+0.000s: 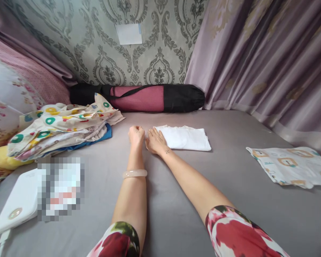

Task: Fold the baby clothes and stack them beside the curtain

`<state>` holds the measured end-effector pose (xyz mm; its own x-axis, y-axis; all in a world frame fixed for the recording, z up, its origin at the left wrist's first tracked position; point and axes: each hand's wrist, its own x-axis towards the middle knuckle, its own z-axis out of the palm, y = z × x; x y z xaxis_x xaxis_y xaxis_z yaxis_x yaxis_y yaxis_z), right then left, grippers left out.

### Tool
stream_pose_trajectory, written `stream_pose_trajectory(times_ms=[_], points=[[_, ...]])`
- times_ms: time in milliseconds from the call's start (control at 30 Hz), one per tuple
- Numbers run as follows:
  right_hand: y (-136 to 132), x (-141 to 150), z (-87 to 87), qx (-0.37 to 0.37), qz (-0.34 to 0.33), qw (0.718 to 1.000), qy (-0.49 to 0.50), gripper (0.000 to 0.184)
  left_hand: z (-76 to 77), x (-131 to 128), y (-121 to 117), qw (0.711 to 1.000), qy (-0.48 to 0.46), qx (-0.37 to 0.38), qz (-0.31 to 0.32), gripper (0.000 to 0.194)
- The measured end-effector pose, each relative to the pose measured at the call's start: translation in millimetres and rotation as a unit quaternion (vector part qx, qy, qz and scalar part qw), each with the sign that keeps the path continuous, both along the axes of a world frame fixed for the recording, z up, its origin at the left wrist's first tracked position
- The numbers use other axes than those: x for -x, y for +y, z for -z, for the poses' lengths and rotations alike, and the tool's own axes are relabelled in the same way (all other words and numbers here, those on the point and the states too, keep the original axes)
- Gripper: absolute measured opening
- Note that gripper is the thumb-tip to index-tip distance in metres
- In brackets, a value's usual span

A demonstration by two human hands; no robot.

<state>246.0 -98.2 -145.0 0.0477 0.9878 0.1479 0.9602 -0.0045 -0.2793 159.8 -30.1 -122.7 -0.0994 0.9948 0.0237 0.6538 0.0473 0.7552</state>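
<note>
My left hand (136, 135), with a pale bangle on the forearm, is curled into a fist just above or on the grey sheet. No cloth shows sticking out of it. Right beside it, my right hand (155, 141) lies flat with fingers stretched out, over the left end of a white folded cloth (187, 138). That cloth is a flat rectangular bundle, with a cream edge peeping out at its back. The part of it under my right palm is hidden.
A heap of printed clothes (61, 123) lies on the left. Nearer are a white power bank (18, 200) with a cable and a blurred-out object (62, 189). A patterned folded cloth (291, 166) lies right. A black-and-pink rolled mat bag (139, 98) rests against the wall, beside purple curtains (243, 53).
</note>
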Motion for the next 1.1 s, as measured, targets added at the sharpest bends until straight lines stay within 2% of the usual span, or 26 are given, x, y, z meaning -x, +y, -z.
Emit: stream_pose_trajectory(times_ms=[133, 300, 433, 600, 767, 933, 1100], points=[[-0.1, -1.0, 1.1, -0.001, 0.003, 1.0, 0.011, 0.056, -3.7, -4.8, -2.4, 1.0, -0.015, 0.005, 0.014, 0.028], [-2.1, -8.3, -13.9, 0.032, -0.012, 0.999, 0.037, 0.055, -9.5, -9.0, -5.4, 0.999, -0.014, -0.003, 0.032, 0.029], [-11.6, -23.4, -20.3, 0.019, 0.019, 1.0, 0.014, 0.053, -10.6, -11.7, -7.2, 0.998, 0.003, -0.029, 0.061, 0.029], [-25.2, -43.5, -15.6, -0.008, 0.064, 0.998, -0.028, 0.051, -11.5, -22.0, -13.8, 0.989, 0.008, -0.046, 0.139, 0.03], [-29.1, -49.5, -6.8, -0.003, 0.076, 0.996, -0.043, 0.052, -12.4, -34.0, -21.0, 0.979, 0.023, -0.065, 0.192, 0.031], [-27.6, -49.1, -4.0, -0.011, 0.076, 0.996, -0.044, 0.051, -12.3, -41.8, -27.1, 0.972, 0.045, -0.073, 0.219, 0.03], [-31.3, -54.7, -12.0, 0.008, 0.064, 0.998, -0.017, 0.052, -11.9, -44.2, -28.5, 0.968, 0.057, -0.071, 0.233, 0.033]])
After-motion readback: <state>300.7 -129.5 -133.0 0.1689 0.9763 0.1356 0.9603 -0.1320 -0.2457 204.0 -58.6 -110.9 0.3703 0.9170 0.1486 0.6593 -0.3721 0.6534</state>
